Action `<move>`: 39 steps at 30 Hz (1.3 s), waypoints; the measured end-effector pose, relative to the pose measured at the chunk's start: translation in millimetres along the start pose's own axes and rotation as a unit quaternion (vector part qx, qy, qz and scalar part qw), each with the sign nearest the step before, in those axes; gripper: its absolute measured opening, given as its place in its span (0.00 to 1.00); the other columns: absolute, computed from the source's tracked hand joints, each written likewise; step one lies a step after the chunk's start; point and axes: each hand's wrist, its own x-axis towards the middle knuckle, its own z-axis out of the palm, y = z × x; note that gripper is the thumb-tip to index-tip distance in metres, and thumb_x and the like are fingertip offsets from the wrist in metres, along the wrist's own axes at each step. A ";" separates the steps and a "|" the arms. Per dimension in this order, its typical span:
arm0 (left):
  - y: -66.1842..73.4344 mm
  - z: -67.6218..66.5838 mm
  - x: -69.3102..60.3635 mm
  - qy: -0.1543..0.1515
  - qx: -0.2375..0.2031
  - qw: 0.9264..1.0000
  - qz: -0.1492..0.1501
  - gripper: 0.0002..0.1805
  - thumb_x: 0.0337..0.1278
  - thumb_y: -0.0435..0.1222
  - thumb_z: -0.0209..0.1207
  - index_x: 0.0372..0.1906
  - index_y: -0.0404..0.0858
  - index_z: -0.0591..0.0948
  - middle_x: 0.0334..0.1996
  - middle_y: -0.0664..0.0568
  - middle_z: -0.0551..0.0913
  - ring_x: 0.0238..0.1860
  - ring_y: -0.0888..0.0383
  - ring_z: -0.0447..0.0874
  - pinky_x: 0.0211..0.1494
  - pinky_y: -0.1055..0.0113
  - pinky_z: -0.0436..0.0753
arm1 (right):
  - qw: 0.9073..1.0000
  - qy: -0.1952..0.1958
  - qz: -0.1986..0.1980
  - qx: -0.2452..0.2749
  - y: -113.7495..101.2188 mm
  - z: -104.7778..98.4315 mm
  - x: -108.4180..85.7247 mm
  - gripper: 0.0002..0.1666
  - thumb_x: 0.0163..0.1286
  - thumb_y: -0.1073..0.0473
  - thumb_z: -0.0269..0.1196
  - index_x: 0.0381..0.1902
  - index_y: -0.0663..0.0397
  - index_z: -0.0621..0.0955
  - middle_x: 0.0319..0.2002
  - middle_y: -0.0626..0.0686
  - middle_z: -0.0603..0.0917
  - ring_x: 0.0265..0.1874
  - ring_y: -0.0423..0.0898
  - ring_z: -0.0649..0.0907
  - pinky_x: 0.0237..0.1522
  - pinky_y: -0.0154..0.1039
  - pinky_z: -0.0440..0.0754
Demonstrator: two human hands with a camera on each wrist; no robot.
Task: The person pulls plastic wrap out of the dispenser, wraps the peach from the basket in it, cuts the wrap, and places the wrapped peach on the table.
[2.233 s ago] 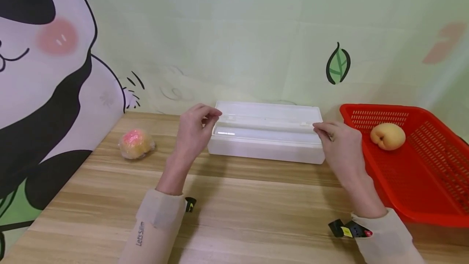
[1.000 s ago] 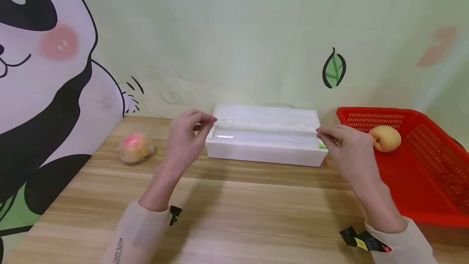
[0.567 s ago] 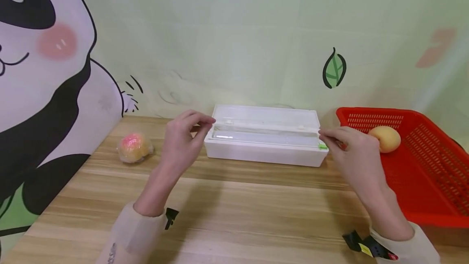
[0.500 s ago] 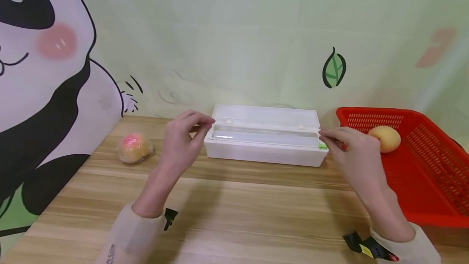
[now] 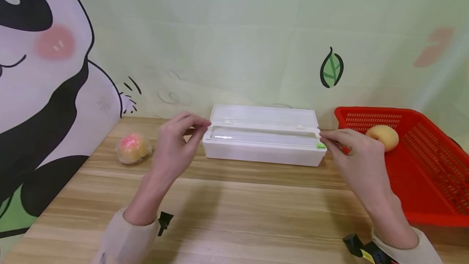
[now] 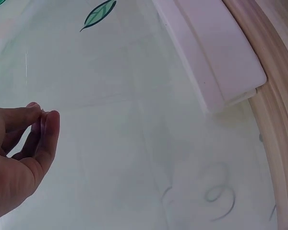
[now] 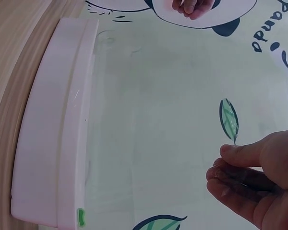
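A long white cling film dispenser box [image 5: 261,152] stands against the wall, its lid [image 5: 261,114] raised at the back. A green tab [image 5: 321,146] sits at its right end. My left hand [image 5: 179,141] pinches one corner of thin clear cling film [image 5: 264,134] between thumb and fingers, just off the box's left end. At the other end my right hand [image 5: 359,154] pinches the opposite corner. The film is so transparent that its outline barely shows. In the wrist views both the left hand [image 6: 26,153] and right hand [image 7: 254,175] are raised in front of the box.
A pink and yellow peach [image 5: 133,148] wrapped in clear film lies on the wooden table [image 5: 249,211] at the left. At the right stands a red plastic basket [image 5: 421,199] with a yellow peach [image 5: 383,137] inside. A panda-printed cloth [image 5: 234,52] hangs behind the box.
Both hands have drawn back slightly from the box toward me and a little outward, still pinching the film. The green tab, hidden at first, is now visible. The head view has shifted slightly.
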 end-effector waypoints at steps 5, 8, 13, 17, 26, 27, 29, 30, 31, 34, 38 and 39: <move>3.2 -5.5 -0.5 0.000 -0.003 1.000 0.004 0.08 0.59 0.19 0.65 0.38 0.32 0.88 0.38 0.48 0.87 0.40 0.56 0.86 0.46 0.63 0.87 | 1.000 0.006 -0.010 -0.008 -4.3 -3.1 -0.2 0.18 0.56 0.74 0.76 0.45 0.62 0.90 0.41 0.60 0.90 0.41 0.58 0.89 0.49 0.12 0.64; 4.2 -8.0 -1.3 -0.004 -0.004 1.000 0.004 0.08 0.59 0.19 0.66 0.38 0.32 0.88 0.38 0.49 0.87 0.40 0.57 0.86 0.46 0.64 0.87 | 1.000 0.005 -0.009 -0.011 -7.1 -5.7 -1.5 0.19 0.55 0.74 0.76 0.46 0.62 0.90 0.41 0.60 0.90 0.41 0.58 0.89 0.48 0.12 0.64; 4.8 -12.7 -6.3 -0.014 -0.009 1.000 0.004 0.09 0.58 0.19 0.67 0.38 0.33 0.89 0.38 0.50 0.87 0.40 0.57 0.86 0.44 0.63 0.87 | 1.000 0.003 -0.012 -0.009 -10.7 -9.4 -4.9 0.19 0.55 0.74 0.77 0.46 0.61 0.90 0.41 0.59 0.90 0.40 0.57 0.89 0.46 0.12 0.65; 5.3 -16.7 -10.0 -0.022 -0.016 1.000 0.009 0.09 0.57 0.18 0.67 0.37 0.34 0.89 0.38 0.52 0.87 0.39 0.59 0.85 0.43 0.64 0.87 | 1.000 -0.001 -0.017 -0.005 -12.5 -11.1 -8.9 0.19 0.54 0.74 0.77 0.45 0.61 0.90 0.40 0.58 0.90 0.39 0.55 0.89 0.45 0.12 0.66; 7.4 -28.1 -11.8 -0.080 -0.009 0.996 0.030 0.11 0.56 0.18 0.68 0.35 0.36 0.89 0.36 0.55 0.87 0.36 0.62 0.85 0.40 0.66 0.86 | 0.999 -0.026 -0.026 -0.012 -14.7 -15.8 -23.8 0.20 0.49 0.73 0.80 0.43 0.58 0.91 0.38 0.54 0.90 0.35 0.52 0.89 0.47 0.12 0.65; 7.0 -29.2 -11.7 -0.087 -0.010 0.996 0.034 0.11 0.55 0.18 0.68 0.35 0.37 0.89 0.35 0.56 0.87 0.35 0.62 0.85 0.41 0.66 0.86 | 0.999 -0.027 -0.032 -0.012 -14.8 -15.8 -25.4 0.21 0.49 0.74 0.80 0.43 0.58 0.91 0.37 0.54 0.90 0.34 0.52 0.89 0.47 0.12 0.66; 6.2 -31.0 -11.4 -0.101 -0.013 0.994 0.041 0.12 0.54 0.18 0.68 0.35 0.37 0.89 0.35 0.57 0.86 0.35 0.63 0.85 0.41 0.66 0.86 | 0.999 -0.030 -0.042 -0.015 -14.8 -16.0 -28.1 0.22 0.47 0.74 0.80 0.43 0.58 0.91 0.37 0.53 0.90 0.34 0.50 0.89 0.48 0.13 0.66; 5.8 -31.9 -11.3 -0.109 -0.014 0.993 0.043 0.12 0.54 0.18 0.68 0.34 0.38 0.89 0.35 0.57 0.86 0.35 0.63 0.85 0.42 0.67 0.86 | 0.998 -0.033 -0.045 -0.014 -14.9 -16.2 -29.5 0.23 0.47 0.74 0.81 0.43 0.57 0.91 0.37 0.52 0.90 0.35 0.50 0.89 0.48 0.13 0.66; 5.5 -32.8 -11.4 -0.117 -0.017 0.992 0.043 0.12 0.54 0.18 0.68 0.34 0.38 0.88 0.35 0.57 0.86 0.36 0.63 0.85 0.42 0.67 0.86 | 0.998 -0.036 -0.048 -0.014 -15.0 -16.4 -31.1 0.24 0.46 0.74 0.81 0.43 0.57 0.91 0.37 0.52 0.90 0.35 0.50 0.89 0.49 0.13 0.67; 4.6 -35.9 -12.3 -0.151 -0.021 0.987 0.039 0.13 0.55 0.18 0.67 0.34 0.40 0.88 0.35 0.59 0.86 0.36 0.64 0.85 0.40 0.67 0.86 | 0.997 -0.049 -0.050 -0.010 -14.9 -16.9 -36.1 0.25 0.45 0.75 0.81 0.44 0.57 0.91 0.37 0.51 0.90 0.35 0.48 0.89 0.49 0.13 0.67; 3.8 -39.2 -13.0 -0.202 -0.023 0.979 0.033 0.13 0.57 0.20 0.65 0.35 0.42 0.87 0.35 0.61 0.86 0.36 0.64 0.85 0.39 0.66 0.86 | 0.997 -0.065 -0.045 -0.002 -14.0 -16.1 -44.0 0.26 0.43 0.75 0.82 0.43 0.56 0.91 0.37 0.50 0.90 0.34 0.47 0.89 0.47 0.13 0.68; 3.6 -39.7 -13.1 -0.212 -0.022 0.976 0.034 0.13 0.58 0.20 0.65 0.35 0.42 0.87 0.35 0.61 0.86 0.36 0.64 0.85 0.39 0.66 0.86 | 0.997 -0.068 -0.047 0.001 -13.4 -15.3 -45.9 0.26 0.42 0.75 0.82 0.43 0.56 0.91 0.37 0.50 0.90 0.34 0.46 0.89 0.47 0.14 0.69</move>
